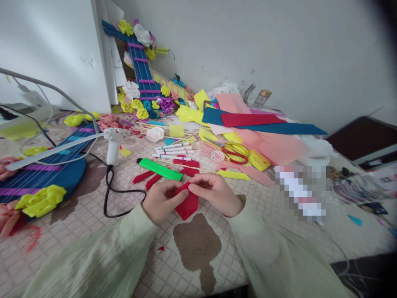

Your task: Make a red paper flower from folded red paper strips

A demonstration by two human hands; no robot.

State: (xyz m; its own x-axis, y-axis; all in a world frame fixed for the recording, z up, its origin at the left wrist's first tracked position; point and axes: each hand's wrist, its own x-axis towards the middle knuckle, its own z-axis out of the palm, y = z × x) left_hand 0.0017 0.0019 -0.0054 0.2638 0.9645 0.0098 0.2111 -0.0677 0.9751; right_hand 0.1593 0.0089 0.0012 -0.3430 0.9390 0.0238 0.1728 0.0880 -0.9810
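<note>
Between my two hands is a piece of red crepe paper (188,205), its lower end hanging in a blunt point above the table. My left hand (166,200) pinches its upper left side, thumb on top. On the other side, my right hand (214,192) grips the top edge between thumb and fingers. Just beyond my hands lies a green utility knife (159,169), set at a slant. Cut red paper pieces (189,167) rest beside it, and several white markers (173,150) lie behind.
A white glue gun (113,149) with a black cord stands left. Scissors (234,152) and a white tape roll (217,155) lie right of centre, before stacked coloured paper sheets (263,124). Blue paper guitars (141,70) with paper flowers stand at the back and lie left.
</note>
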